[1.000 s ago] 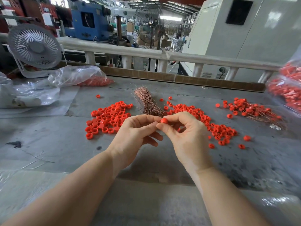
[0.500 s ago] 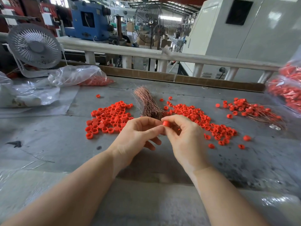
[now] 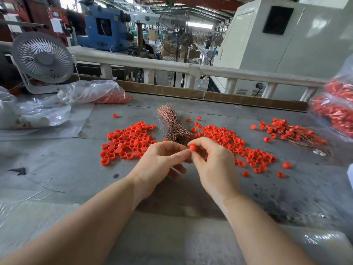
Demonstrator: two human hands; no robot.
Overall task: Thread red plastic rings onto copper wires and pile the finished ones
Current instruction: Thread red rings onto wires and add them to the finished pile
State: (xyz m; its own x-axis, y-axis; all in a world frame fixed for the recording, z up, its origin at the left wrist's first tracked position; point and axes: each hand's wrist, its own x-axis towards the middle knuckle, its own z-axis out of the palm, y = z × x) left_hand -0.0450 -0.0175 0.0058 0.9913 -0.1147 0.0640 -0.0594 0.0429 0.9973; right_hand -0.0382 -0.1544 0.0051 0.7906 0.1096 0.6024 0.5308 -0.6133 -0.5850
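Note:
My right hand (image 3: pixel 214 165) pinches a red plastic ring (image 3: pixel 193 147) between thumb and forefinger above the grey table. My left hand (image 3: pixel 160 161) meets it from the left, fingertips pinched against the ring; the wire it may hold is too thin to see. Behind the hands lies a bundle of copper wires (image 3: pixel 172 124). Loose red rings lie in two heaps, one to the left (image 3: pixel 128 140) and one to the right (image 3: pixel 238 142). A pile of finished rings on wires (image 3: pixel 292 131) sits at the far right.
A grey desk fan (image 3: pixel 43 60) stands at the back left beside crumpled clear bags, one holding red parts (image 3: pixel 112 98). A bag of red parts (image 3: pixel 336 109) bulges at the right edge. A wooden ledge and a white rail bound the table's far side.
Both hands have stayed together over the same spot. The ring has turned in my right fingers and now sits on its side, with my left fingertips pressed closer to it.

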